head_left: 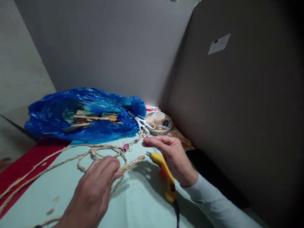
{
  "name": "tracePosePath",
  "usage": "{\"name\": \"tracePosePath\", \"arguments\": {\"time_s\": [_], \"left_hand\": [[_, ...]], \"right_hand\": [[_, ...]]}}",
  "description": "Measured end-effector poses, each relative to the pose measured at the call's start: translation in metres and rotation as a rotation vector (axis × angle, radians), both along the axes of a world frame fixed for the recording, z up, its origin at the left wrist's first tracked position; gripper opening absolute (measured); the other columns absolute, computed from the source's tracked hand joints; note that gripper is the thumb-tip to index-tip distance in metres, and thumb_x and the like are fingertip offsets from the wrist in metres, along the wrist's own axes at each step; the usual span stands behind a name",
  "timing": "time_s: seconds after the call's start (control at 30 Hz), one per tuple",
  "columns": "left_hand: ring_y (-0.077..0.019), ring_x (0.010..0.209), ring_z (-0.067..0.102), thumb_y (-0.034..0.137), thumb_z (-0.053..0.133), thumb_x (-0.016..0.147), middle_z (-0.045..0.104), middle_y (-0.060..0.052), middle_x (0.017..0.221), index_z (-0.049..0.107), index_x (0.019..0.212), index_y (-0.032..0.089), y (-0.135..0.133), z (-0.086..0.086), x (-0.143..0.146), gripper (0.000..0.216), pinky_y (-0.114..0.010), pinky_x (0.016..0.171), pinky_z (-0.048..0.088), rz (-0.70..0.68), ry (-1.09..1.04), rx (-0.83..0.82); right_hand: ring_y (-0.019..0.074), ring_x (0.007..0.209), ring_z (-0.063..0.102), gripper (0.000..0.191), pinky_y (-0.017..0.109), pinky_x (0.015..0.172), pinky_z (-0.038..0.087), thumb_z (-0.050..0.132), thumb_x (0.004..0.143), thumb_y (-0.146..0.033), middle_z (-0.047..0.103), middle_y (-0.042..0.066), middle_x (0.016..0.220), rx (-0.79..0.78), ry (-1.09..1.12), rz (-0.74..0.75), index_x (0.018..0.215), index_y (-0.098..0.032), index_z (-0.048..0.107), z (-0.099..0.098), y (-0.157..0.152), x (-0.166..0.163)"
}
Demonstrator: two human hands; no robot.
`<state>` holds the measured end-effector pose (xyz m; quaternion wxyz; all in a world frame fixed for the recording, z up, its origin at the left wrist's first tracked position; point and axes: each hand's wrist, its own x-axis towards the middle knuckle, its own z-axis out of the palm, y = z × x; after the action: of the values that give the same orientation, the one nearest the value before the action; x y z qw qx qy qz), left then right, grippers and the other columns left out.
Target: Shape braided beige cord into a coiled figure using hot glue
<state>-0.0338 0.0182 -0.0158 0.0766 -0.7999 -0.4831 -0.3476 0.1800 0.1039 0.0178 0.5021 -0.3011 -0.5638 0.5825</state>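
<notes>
My left hand [93,193] pinches a braided straw rope [71,160] between thumb and fingers near its looped end. The rope snakes leftward across the pale green table [142,202]. A small pink binder clip [125,147] sits on the rope's loop. My right hand [172,156] hovers palm down over a yellow glue gun [167,177], fingers stretched left and slightly apart, holding nothing that I can see. The gun's metal tip points left, and its black cord trails toward me.
A blue plastic bag [83,115] with wooden sticks lies at the back. White scissors [143,125] rest beside a woven tray [169,129] holding a white cup [158,117]. Grey partition walls close the back and right. Red cloth [26,163] covers the left.
</notes>
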Motion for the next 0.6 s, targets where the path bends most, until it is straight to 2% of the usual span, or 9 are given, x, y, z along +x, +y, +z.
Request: {"name": "tracePosePath", "arguments": {"time_s": [0.13,0.27,0.37,0.43,0.5,0.53,0.6], "left_hand": [[-0.0185,0.088,0.061,0.011,0.047,0.099,0.061,0.0,0.092,0.051,0.106,0.024,0.0,0.001,0.0,0.015,-0.029,0.084,0.041,-0.043,0.041,0.045],[-0.0196,0.089,0.058,0.01,0.048,0.099,0.062,-0.002,0.094,0.054,0.101,0.023,-0.002,0.003,0.001,0.014,-0.031,0.085,0.038,-0.076,0.005,0.045],[-0.0208,0.092,0.057,0.012,0.052,0.097,0.062,-0.003,0.096,0.056,0.103,0.022,-0.003,0.004,0.001,0.013,-0.034,0.089,0.037,-0.107,-0.043,0.046],[-0.0203,0.093,0.058,0.012,0.056,0.096,0.062,-0.003,0.097,0.057,0.104,0.023,-0.003,0.005,0.001,0.013,-0.032,0.089,0.038,-0.122,-0.086,0.05],[-0.0187,0.093,0.06,0.012,0.058,0.094,0.064,-0.001,0.095,0.059,0.101,0.025,-0.003,0.006,0.002,0.014,-0.029,0.089,0.039,-0.114,-0.155,0.036],[-0.0174,0.092,0.061,0.013,0.06,0.094,0.065,0.0,0.094,0.06,0.099,0.026,-0.004,0.007,0.002,0.014,-0.026,0.088,0.04,-0.099,-0.201,0.01],[-0.0153,0.09,0.064,0.021,0.063,0.093,0.068,0.003,0.092,0.063,0.094,0.029,-0.005,0.011,0.003,0.008,-0.021,0.084,0.043,-0.058,-0.314,-0.1]], "right_hand": [[0.0139,0.078,0.073,0.013,0.024,0.082,0.055,0.077,0.085,-0.032,0.08,0.001,0.079,0.02,-0.024,0.008,0.081,-0.021,0.082,0.003,0.006,0.006],[0.0127,0.065,0.069,0.016,0.023,0.068,0.053,0.078,0.082,-0.03,0.075,0.001,0.067,0.04,-0.111,0.088,0.073,-0.017,0.079,0.008,-0.003,0.002],[0.0117,0.064,0.063,0.02,0.022,0.065,0.05,0.077,0.082,-0.03,0.071,-0.001,0.065,0.079,-0.158,0.101,0.068,-0.017,0.073,0.012,-0.009,0.001],[0.0134,0.075,0.065,0.012,0.023,0.072,0.049,0.076,0.084,-0.029,0.073,0.001,0.079,0.179,-0.249,0.135,0.082,-0.017,0.075,0.014,-0.013,0.001],[0.0149,0.082,0.066,0.015,0.025,0.078,0.048,0.072,0.09,-0.029,0.073,0.002,0.089,0.322,-0.406,0.229,0.099,-0.018,0.075,0.014,-0.016,0.001],[0.015,0.08,0.066,0.017,0.025,0.077,0.048,0.068,0.093,-0.031,0.073,0.003,0.088,0.375,-0.479,0.282,0.102,-0.017,0.074,0.013,-0.018,0.001],[0.0142,0.069,0.065,0.025,0.025,0.071,0.048,0.061,0.098,-0.035,0.072,0.002,0.077,0.401,-0.541,0.356,0.097,-0.015,0.075,0.012,-0.021,0.0]]}}
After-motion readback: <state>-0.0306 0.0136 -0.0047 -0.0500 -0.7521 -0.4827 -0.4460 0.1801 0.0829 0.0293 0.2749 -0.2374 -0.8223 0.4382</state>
